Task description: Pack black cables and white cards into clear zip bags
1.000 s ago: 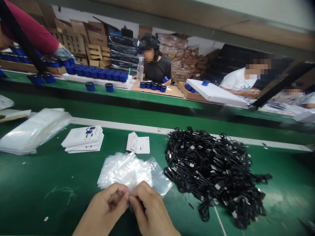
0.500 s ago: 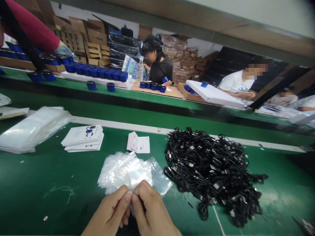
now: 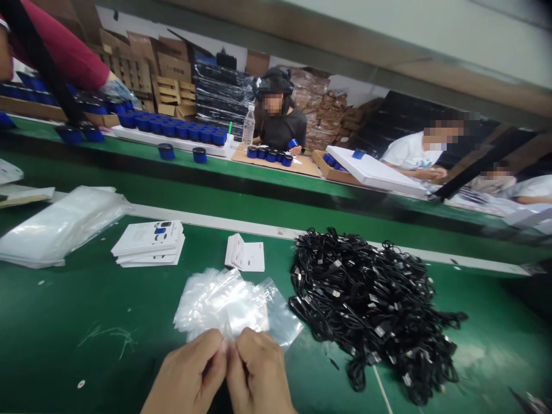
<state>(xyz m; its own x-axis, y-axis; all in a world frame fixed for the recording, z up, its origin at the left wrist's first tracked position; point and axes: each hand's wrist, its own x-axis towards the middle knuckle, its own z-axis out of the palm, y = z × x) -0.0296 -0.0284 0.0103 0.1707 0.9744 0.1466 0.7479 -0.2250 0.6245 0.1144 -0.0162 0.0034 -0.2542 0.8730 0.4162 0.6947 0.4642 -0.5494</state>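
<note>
"Pinching something there?"
"Yes, your left hand (image 3: pixel 192 371) and right hand (image 3: pixel 259 371) pinch closed on a clear bag (image 3: pixel 227 328), lower middle of the frame, left of the cables (image 3: pixel 366 305)."

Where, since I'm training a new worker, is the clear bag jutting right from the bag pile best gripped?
Probably pinch the clear bag at its right corner, coming from the near right: it lies flat, with that corner clear of the bag pile.

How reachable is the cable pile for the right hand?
Probably yes: the cable pile lies to the right of the right hand, nothing tall between, though that hand seems to pinch a clear bag it would first need to release.
</note>
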